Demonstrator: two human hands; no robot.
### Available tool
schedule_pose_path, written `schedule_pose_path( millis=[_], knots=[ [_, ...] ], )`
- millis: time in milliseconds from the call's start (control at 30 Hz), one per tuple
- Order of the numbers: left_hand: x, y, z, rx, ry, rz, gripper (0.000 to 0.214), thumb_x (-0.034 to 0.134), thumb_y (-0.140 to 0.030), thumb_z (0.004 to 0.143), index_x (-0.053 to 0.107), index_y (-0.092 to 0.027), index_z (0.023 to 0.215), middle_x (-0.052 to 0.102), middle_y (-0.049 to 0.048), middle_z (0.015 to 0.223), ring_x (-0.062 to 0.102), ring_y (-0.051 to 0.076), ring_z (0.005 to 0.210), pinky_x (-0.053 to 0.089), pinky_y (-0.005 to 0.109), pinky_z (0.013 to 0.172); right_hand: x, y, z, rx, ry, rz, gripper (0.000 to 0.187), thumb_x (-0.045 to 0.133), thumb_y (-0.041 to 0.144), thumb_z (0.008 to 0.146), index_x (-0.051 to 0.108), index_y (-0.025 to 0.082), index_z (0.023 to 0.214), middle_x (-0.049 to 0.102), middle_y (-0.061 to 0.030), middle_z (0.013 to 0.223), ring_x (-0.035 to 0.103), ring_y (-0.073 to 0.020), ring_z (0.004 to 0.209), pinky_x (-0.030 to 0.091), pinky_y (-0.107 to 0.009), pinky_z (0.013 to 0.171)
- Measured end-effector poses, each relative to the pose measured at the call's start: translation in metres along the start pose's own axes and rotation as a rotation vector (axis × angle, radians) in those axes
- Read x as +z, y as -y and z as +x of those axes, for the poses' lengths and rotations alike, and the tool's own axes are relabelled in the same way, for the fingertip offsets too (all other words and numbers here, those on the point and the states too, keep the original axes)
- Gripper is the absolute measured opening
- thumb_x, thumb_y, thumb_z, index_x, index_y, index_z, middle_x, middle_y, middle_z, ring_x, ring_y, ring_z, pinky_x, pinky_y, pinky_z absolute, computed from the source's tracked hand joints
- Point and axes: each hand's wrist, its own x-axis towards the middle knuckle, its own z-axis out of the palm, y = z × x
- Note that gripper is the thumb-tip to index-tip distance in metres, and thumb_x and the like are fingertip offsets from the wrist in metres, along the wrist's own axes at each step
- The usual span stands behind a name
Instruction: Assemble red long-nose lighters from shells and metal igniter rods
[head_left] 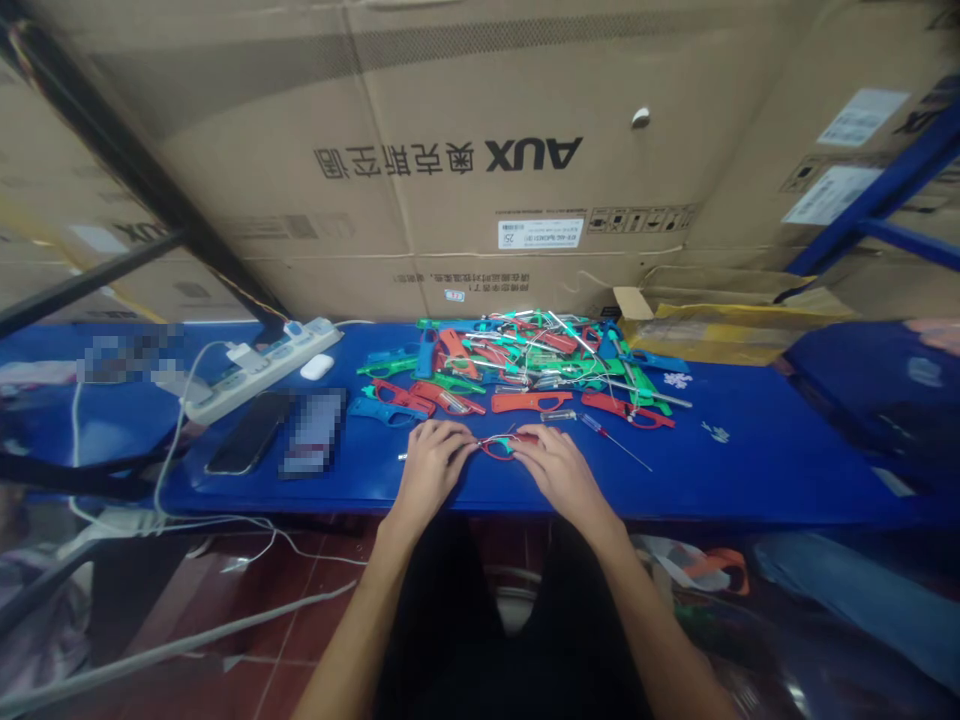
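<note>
Near the front edge of the blue table, a red long-nozzle lighter (495, 453) with a green part and thin wires lies between my hands. My left hand (439, 460) is closed on its left end, fingertips together. At the other end, my right hand (555, 468) pinches the red body. My fingers hide much of the lighter. Just beyond them, an orange lighter shell (531, 401) and a red lighter shell (628, 410) lie flat. A screwdriver (615, 441) with a clear purplish handle rests right of my right hand, beside a small metallic piece (559, 415).
A heap of red, green and blue lighter parts (517, 350) stands behind my hands. To the left are two phones (247, 432), a white earphone case (316, 367) and a power strip (270, 368). A cardboard box (712, 325) and small white bits (677, 380) are at right.
</note>
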Motion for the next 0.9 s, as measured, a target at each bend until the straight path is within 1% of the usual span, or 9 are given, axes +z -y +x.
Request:
schedule_pose_path(
  millis=[133, 233, 300, 400, 467, 533, 633, 767, 900],
  knots=[
    [0.0, 0.001, 0.0005, 0.001, 0.026, -0.031, 0.016, 0.059, -0.031, 0.102, 0.073, -0.024, 0.097, 0.075, 0.0033, 0.105, 0.062, 0.021, 0.096, 0.041, 0.042, 0.091, -0.002, 0.0009, 0.0006, 0.003, -0.006, 0.004, 0.028, 0.05, 0.035, 0.105, 0.072, 0.027, 0.121, 0.071, -0.0093, 0.121, 0.063, -0.0242, 0.108, 0.046, -0.038, 0.087],
    [-0.0009, 0.0012, 0.0006, 0.006, 0.056, -0.066, 0.014, 0.061, -0.03, 0.101, 0.072, -0.024, 0.096, 0.075, 0.0023, 0.104, 0.062, 0.021, 0.096, 0.039, 0.041, 0.091, -0.0031, 0.0, 0.0034, 0.069, -0.087, 0.027, 0.031, 0.049, 0.036, 0.105, 0.068, 0.025, 0.128, 0.072, -0.009, 0.12, 0.062, -0.0251, 0.111, 0.045, -0.039, 0.09],
    [-0.0015, 0.0009, 0.0003, 0.007, 0.078, -0.089, 0.012, 0.062, -0.03, 0.1, 0.072, -0.024, 0.096, 0.075, 0.0021, 0.105, 0.062, 0.021, 0.097, 0.039, 0.04, 0.092, -0.0033, -0.0006, 0.0056, 0.098, -0.121, 0.018, 0.032, 0.048, 0.035, 0.106, 0.067, 0.025, 0.129, 0.072, -0.0092, 0.121, 0.062, -0.0258, 0.112, 0.045, -0.04, 0.091],
    [-0.0023, -0.0002, -0.0009, 0.003, 0.109, -0.118, 0.011, 0.062, -0.029, 0.1, 0.071, -0.023, 0.096, 0.073, 0.0024, 0.106, 0.062, 0.02, 0.097, 0.039, 0.04, 0.094, -0.0035, -0.0005, 0.0076, 0.083, -0.07, -0.005, 0.031, 0.048, 0.033, 0.106, 0.069, 0.025, 0.127, 0.071, -0.0099, 0.121, 0.062, -0.026, 0.111, 0.046, -0.041, 0.09],
    [-0.003, -0.0013, -0.0018, 0.005, 0.127, -0.124, 0.011, 0.061, -0.028, 0.101, 0.072, -0.024, 0.101, 0.073, 0.0027, 0.107, 0.061, 0.02, 0.096, 0.039, 0.04, 0.093, -0.0038, 0.0006, 0.0074, 0.054, -0.031, 0.003, 0.029, 0.048, 0.03, 0.106, 0.07, 0.024, 0.125, 0.07, -0.0099, 0.122, 0.062, -0.025, 0.111, 0.046, -0.04, 0.089],
    [-0.0038, -0.0026, -0.0025, 0.01, 0.145, -0.109, 0.016, 0.06, -0.028, 0.102, 0.072, -0.026, 0.111, 0.071, 0.0031, 0.108, 0.061, 0.02, 0.097, 0.04, 0.038, 0.091, -0.0041, 0.0018, 0.0063, 0.02, -0.003, 0.023, 0.027, 0.05, 0.029, 0.105, 0.071, 0.024, 0.122, 0.07, -0.0096, 0.123, 0.062, -0.024, 0.11, 0.045, -0.04, 0.09],
    [-0.0051, -0.0043, -0.0028, 0.017, 0.178, -0.075, 0.027, 0.057, -0.026, 0.103, 0.069, -0.03, 0.127, 0.069, 0.0029, 0.109, 0.059, 0.02, 0.097, 0.039, 0.037, 0.087, -0.0039, 0.0026, 0.0049, -0.021, 0.038, 0.042, 0.024, 0.058, 0.033, 0.102, 0.071, 0.023, 0.119, 0.07, -0.0092, 0.125, 0.062, -0.0246, 0.112, 0.044, -0.042, 0.094],
    [-0.0061, -0.0051, -0.0025, 0.042, 0.22, -0.048, 0.035, 0.051, -0.023, 0.106, 0.063, -0.033, 0.137, 0.065, 0.0034, 0.11, 0.056, 0.019, 0.098, 0.037, 0.036, 0.086, -0.0029, 0.0008, 0.006, -0.005, 0.048, 0.081, 0.022, 0.063, 0.034, 0.099, 0.071, 0.022, 0.116, 0.071, -0.0078, 0.122, 0.062, -0.0241, 0.112, 0.044, -0.041, 0.094],
    [-0.0055, -0.0031, -0.003, 0.1, 0.261, -0.025, 0.04, 0.046, -0.019, 0.106, 0.06, -0.035, 0.141, 0.063, 0.0045, 0.112, 0.054, 0.02, 0.1, 0.036, 0.037, 0.087, -0.0027, 0.0003, 0.0068, -0.003, 0.05, 0.096, 0.019, 0.065, 0.032, 0.098, 0.072, 0.023, 0.113, 0.072, -0.0066, 0.119, 0.062, -0.0239, 0.11, 0.043, -0.04, 0.092]
  ],
)
